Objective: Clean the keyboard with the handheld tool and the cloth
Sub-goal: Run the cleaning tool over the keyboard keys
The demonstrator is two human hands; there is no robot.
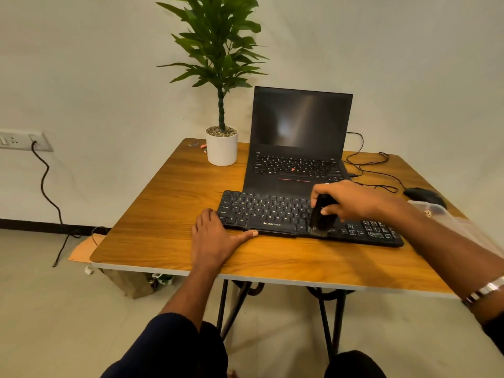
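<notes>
A black keyboard (267,211) lies across the wooden table (169,203) in front of a laptop. My right hand (351,200) grips a black handheld brush (321,216), whose bristles touch the keys right of the space bar. My left hand (215,236) rests flat on the table at the keyboard's front left corner, thumb stretched along its front edge, fingers straight. No cloth is in view.
An open black laptop (297,148) stands behind the keyboard. A white pot with a green plant (221,147) is at the back left. A black mouse (422,195) and cables (373,165) lie at the right, beside a clear plastic container (436,211).
</notes>
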